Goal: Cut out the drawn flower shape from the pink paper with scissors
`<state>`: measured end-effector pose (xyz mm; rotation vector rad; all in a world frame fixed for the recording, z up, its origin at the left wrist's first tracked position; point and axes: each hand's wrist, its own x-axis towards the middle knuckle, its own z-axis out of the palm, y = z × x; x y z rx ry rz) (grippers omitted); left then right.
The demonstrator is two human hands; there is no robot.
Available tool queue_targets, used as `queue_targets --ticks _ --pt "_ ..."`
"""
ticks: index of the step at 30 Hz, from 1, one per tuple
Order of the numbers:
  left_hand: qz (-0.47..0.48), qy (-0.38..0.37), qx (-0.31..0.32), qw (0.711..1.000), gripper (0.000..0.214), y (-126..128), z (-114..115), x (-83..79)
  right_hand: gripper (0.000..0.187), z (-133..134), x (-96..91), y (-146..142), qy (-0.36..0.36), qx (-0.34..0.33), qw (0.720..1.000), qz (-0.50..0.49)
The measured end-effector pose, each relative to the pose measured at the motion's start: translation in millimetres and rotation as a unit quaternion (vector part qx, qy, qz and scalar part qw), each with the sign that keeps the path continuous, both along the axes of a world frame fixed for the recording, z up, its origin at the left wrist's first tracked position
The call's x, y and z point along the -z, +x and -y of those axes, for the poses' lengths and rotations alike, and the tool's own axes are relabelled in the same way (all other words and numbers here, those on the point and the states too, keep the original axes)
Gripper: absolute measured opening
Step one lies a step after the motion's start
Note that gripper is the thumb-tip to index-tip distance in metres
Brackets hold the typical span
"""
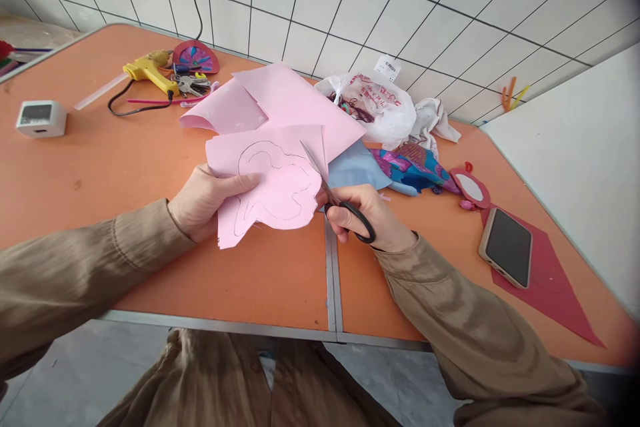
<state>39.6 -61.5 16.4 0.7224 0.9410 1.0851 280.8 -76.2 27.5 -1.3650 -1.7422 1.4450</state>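
My left hand (pixel 203 199) grips a pink sheet (pixel 280 180) by its left side, the thumb flat on top. A wavy outline, with curved lines inside it, is drawn on the sheet. Its lower and right edges have been cut along the line. In my right hand (pixel 367 213) is a pair of scissors (pixel 354 213) with black handles, fingers in the loops. The blades point up and left at the sheet's right edge, one lying over the pink surface. Larger pink sheets (pixel 295 100) rest on the table just behind.
On the orange table (pixel 165 280), a yellow glue gun (pixel 153 72), keys (pixel 193 85) and a small white box (pixel 42 118) are at left. Behind right are a plastic bag (pixel 385 103) and colourful fabric (pixel 415 163). A phone (pixel 507 247) lies on red sheet material (pixel 555 280) at right.
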Motion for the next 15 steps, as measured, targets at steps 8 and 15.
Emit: queue_targets --ticks 8,15 --pt "-0.007 -0.015 0.006 1.0 0.029 -0.8 -0.1 -4.8 0.065 -1.8 4.2 1.2 0.002 0.002 1.0 -0.001" --pt "0.004 -0.027 0.013 1.0 0.026 -2.1 -1.8 -2.5 0.061 -1.3 1.5 -1.8 -0.017 0.019 1.0 0.004"
